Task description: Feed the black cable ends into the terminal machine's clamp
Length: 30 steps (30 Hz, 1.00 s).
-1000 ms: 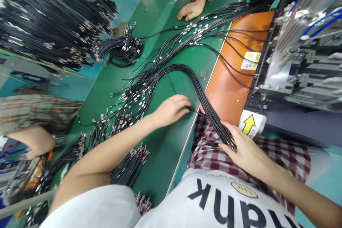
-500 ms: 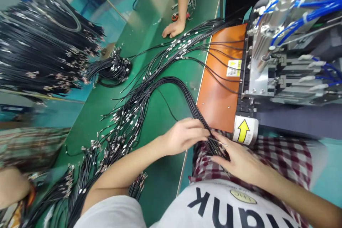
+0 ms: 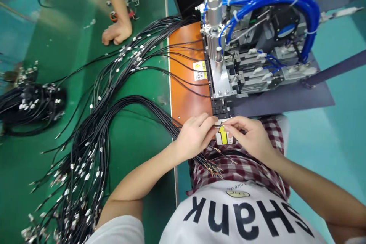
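Observation:
My left hand (image 3: pixel 194 137) is closed around a bundle of thin black wires (image 3: pixel 134 103) that loops across the green table (image 3: pixel 137 183) and ends in bare copper tips over my lap. My right hand (image 3: pixel 251 137) pinches a single wire end between thumb and forefinger, right in front of my left fingertips. Both hands meet at the near edge of the orange plate (image 3: pixel 183 99), just below the machine's slot and beside a yellow arrow label (image 3: pixel 223 137).
A crimping machine (image 3: pixel 243 57) with blue hoses (image 3: pixel 286 4) stands to the right. Several wires run from the table into it. Another person's hand (image 3: pixel 117 32) rests on the table at the far side near some tools. A coiled wire bundle (image 3: pixel 31 105) lies at the left.
My view swung right toward the machine. Both hands rose from my lap to the plate's near edge, and my right hand went from resting on the bundle to pinching one wire.

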### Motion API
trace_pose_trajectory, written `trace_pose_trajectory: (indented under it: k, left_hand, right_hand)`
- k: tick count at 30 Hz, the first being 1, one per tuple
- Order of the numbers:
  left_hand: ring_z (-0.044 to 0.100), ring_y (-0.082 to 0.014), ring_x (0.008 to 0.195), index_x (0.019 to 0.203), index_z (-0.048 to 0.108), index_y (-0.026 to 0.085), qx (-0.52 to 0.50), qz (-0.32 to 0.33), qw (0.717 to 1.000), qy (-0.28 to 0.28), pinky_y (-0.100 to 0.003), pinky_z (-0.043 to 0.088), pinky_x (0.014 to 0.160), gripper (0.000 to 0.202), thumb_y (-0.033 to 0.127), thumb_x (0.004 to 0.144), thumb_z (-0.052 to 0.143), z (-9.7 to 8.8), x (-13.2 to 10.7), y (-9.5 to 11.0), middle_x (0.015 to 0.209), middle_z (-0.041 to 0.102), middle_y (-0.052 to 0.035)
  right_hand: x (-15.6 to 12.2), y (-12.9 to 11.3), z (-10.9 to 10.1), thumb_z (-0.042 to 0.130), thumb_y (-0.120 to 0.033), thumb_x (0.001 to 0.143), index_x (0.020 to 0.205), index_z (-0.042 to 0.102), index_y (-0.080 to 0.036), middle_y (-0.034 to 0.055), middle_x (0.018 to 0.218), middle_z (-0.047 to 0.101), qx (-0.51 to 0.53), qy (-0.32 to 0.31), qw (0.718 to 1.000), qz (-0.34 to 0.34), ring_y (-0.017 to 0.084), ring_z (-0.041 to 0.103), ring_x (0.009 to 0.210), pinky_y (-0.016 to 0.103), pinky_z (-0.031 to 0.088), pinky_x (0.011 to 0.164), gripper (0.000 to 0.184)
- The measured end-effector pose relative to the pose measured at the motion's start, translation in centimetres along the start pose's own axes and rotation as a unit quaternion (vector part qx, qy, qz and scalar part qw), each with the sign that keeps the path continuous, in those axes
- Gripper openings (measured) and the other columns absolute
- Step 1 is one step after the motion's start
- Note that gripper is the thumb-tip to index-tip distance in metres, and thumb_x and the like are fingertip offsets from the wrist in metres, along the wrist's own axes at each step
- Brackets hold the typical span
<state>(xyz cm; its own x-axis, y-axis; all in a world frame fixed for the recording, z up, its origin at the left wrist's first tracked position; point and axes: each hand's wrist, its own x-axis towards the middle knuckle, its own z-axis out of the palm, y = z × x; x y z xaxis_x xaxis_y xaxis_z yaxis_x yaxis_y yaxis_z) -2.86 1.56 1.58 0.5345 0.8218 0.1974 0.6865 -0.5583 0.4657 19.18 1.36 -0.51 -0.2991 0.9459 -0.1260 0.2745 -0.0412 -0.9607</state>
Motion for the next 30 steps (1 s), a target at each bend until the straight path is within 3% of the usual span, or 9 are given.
trace_pose_trajectory:
  k: [5,10,12,14,17,20,27,30]
  left_hand:
    - [0.066,-0.0164,0.086,0.109,0.060,0.021,-0.099,-0.016,0.995,0.012,-0.031,0.056,0.076,0.015,0.021,0.104,0.046,1.7,1.3,0.3,0.100,0.069,-0.0067]
    - [0.064,-0.0181,0.085,0.105,0.061,0.018,-0.045,0.005,0.998,0.042,-0.032,0.055,0.076,0.010,0.016,0.099,0.053,2.2,1.8,0.5,0.096,0.069,-0.0076]
    - [0.063,-0.0182,0.085,0.102,0.061,0.017,-0.044,0.018,0.997,0.056,-0.033,0.055,0.076,0.009,0.013,0.097,0.055,2.5,2.0,0.8,0.095,0.068,-0.0078]
    - [0.063,-0.0170,0.084,0.100,0.061,0.017,-0.086,0.001,0.994,0.067,-0.031,0.054,0.075,0.008,0.012,0.096,0.057,2.7,2.3,1.0,0.092,0.067,-0.0067]
    - [0.062,-0.0136,0.078,0.096,0.062,0.017,-0.172,-0.071,0.979,0.083,-0.026,0.052,0.069,0.004,0.015,0.094,0.063,3.0,2.6,1.2,0.086,0.066,-0.0034]
    - [0.062,-0.0116,0.075,0.093,0.064,0.018,-0.208,-0.113,0.968,0.088,-0.023,0.051,0.066,0.003,0.015,0.092,0.066,3.0,2.8,1.2,0.084,0.066,-0.0018]
    - [0.064,-0.0118,0.078,0.094,0.067,0.017,-0.227,-0.116,0.963,0.092,-0.023,0.052,0.069,0.002,0.016,0.092,0.068,3.0,2.9,1.4,0.086,0.068,-0.0027]
    - [0.065,-0.0115,0.078,0.093,0.068,0.017,-0.242,-0.126,0.957,0.096,-0.023,0.053,0.070,0.002,0.016,0.092,0.068,2.9,3.0,1.4,0.086,0.069,-0.0029]
  right_hand:
    - [1.1,0.2,-1.1,0.070,-0.040,0.090,0.096,0.075,-0.019,0.0029,0.083,0.076,0.005,0.011,1.000,0.005,0.015,0.068,0.070,0.028,0.054,0.064,0.022]
    - [2.4,0.0,-2.1,0.069,-0.032,0.090,0.080,0.071,-0.019,0.0004,0.072,0.069,-0.013,0.001,1.000,-0.014,0.013,0.059,0.063,0.027,0.047,0.062,0.017]
    - [3.0,0.4,-2.4,0.068,-0.030,0.090,0.075,0.068,-0.019,-0.0006,0.066,0.065,0.068,-0.043,0.996,0.039,0.012,0.058,0.061,0.026,0.044,0.060,0.019]
    - [3.4,1.0,-2.7,0.067,-0.030,0.091,0.075,0.067,-0.019,-0.0011,0.066,0.065,0.175,-0.086,0.975,0.107,0.011,0.057,0.059,0.025,0.040,0.055,0.020]
    - [3.3,2.0,-3.4,0.064,-0.035,0.095,0.080,0.069,-0.019,0.0000,0.076,0.069,0.252,-0.079,0.954,0.140,0.009,0.055,0.057,0.024,0.034,0.052,0.022]
    - [2.8,2.6,-3.8,0.067,-0.038,0.094,0.085,0.070,-0.019,0.0006,0.081,0.070,0.259,-0.067,0.956,0.122,0.007,0.054,0.058,0.024,0.035,0.054,0.021]
    - [3.2,3.1,-3.2,0.075,-0.034,0.089,0.085,0.070,-0.019,-0.0020,0.073,0.066,0.341,-0.100,0.924,0.138,0.007,0.052,0.056,0.022,0.039,0.054,0.016]
    - [3.1,3.2,-2.6,0.077,-0.033,0.087,0.084,0.071,-0.019,-0.0027,0.071,0.065,0.318,-0.086,0.937,0.118,0.007,0.052,0.056,0.021,0.042,0.054,0.016]
